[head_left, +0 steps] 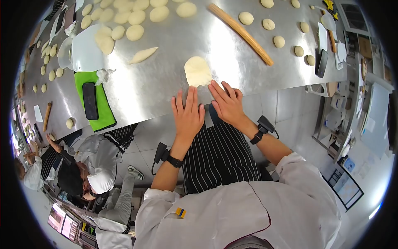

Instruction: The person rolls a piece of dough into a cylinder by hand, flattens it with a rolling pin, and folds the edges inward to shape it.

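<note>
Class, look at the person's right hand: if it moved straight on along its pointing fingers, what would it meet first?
The right hand would first meet the flattened dough. Its leading fingertips already seem to be at the near edge, though this single view leaves exact contact uncertain.

One dough sheet [197, 71], one tapered dough piece [143, 55], one green cloth [106, 113]

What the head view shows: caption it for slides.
Left hand and right hand at the near edge of flattened dough.

Dough [197, 71] between phone [90, 101] and rolling pin [242, 33].
</note>
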{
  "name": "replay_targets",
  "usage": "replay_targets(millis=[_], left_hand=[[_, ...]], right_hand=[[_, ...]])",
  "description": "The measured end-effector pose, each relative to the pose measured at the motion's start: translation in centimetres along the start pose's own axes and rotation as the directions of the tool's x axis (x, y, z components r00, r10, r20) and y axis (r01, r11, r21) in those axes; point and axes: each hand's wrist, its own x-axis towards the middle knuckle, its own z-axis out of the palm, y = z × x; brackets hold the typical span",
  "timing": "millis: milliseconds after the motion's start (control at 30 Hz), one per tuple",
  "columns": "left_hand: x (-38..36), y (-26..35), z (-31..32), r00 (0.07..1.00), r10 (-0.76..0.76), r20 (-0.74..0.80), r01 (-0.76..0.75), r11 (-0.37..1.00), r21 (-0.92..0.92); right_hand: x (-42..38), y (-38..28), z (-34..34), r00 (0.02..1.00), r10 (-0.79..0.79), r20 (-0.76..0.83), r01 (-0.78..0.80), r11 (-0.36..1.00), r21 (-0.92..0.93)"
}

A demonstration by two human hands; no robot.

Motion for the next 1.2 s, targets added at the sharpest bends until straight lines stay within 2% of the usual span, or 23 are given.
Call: replay_targets(millis=[67,100,133,167,233,300,333,400,500,567,600,733,800,933,1000,1067,1200], left_hand=[[-0.3,-0.1,-0.3,1.000,-0.001,0.009,0.001,1.000,-0.003],[-0.6,-0.5,-0.2,0.999,-0.020,-0.041,0.016,0.994,-0.109],[-0.5,-1.0,0.0,0.995,-0.045,-0.092,0.024,0.976,-0.214],[0.9,-1.3,-0.4,0.994,-0.048,-0.097,0.027,0.977,-0.211],[3.9,-1.8,-1.3,0.967,-0.170,-0.190,0.082,0.913,-0.399],[9.7,-2.3,-2.7,0.967,-0.140,-0.211,0.050,0.923,-0.381],[11.4,-3.1,-2.2,0.965,-0.138,-0.221,0.045,0.924,-0.379],[13.2,-4.7,-1.8,0.997,0.031,-0.071,-0.051,0.952,-0.301],[13.9,-5.6,-1.9,0.999,0.031,-0.016,-0.035,0.919,-0.392],[14.4,-6.2,-1.9,1.000,0.011,0.028,0.002,0.902,-0.432],[14.7,-6.4,-1.7,0.998,-0.006,0.069,0.038,0.878,-0.477],[15.7,-6.5,-2.7,0.995,0.032,0.090,0.018,0.864,-0.504],[15.9,-6.1,-3.6,0.991,0.113,0.067,-0.067,0.872,-0.484],[14.3,-6.2,-2.2,0.998,0.039,0.045,-0.009,0.845,-0.535],[13.6,-5.9,-1.7,0.991,0.085,-0.100,-0.124,0.865,-0.487],[12.9,-5.9,-1.6,0.988,0.097,-0.121,-0.144,0.867,-0.477],[11.8,-5.9,-1.9,0.978,0.129,-0.165,-0.190,0.880,-0.435]], right_hand=[[-0.3,0.1,-0.3,0.997,0.038,0.067,-0.041,0.998,0.053],[-0.3,0.4,-0.4,0.997,0.033,0.064,-0.037,0.998,0.056],[0.0,0.8,-0.4,0.998,0.054,-0.023,-0.049,0.983,0.176],[1.0,0.9,-0.8,0.991,0.083,-0.104,-0.049,0.954,0.294],[5.5,1.5,-1.7,0.987,0.094,-0.127,-0.044,0.935,0.351],[10.4,2.2,-1.8,0.982,0.101,-0.158,-0.029,0.915,0.402],[12.8,2.8,-1.4,0.990,0.055,-0.131,0.005,0.909,0.417],[14.6,3.8,-0.9,0.995,0.009,-0.103,0.037,0.901,0.431],[15.0,4.2,-0.3,0.999,-0.036,-0.002,0.032,0.880,0.474],[15.4,4.4,-0.8,0.993,0.038,0.111,-0.099,0.782,0.616],[15.8,4.5,-0.9,0.993,0.037,0.108,-0.096,0.782,0.616],[16.5,4.8,-1.5,0.990,-0.004,0.142,-0.084,0.790,0.607],[16.5,4.7,-1.8,0.991,-0.029,0.128,-0.054,0.797,0.602],[15.8,4.4,-2.0,0.993,-0.048,0.107,-0.027,0.790,0.612],[15.0,4.2,-1.9,0.993,-0.037,0.108,-0.038,0.783,0.621],[14.4,4.1,-1.9,0.996,-0.088,0.033,0.051,0.800,0.597],[13.4,4.3,-1.5,0.993,-0.121,-0.011,0.105,0.812,0.574]])
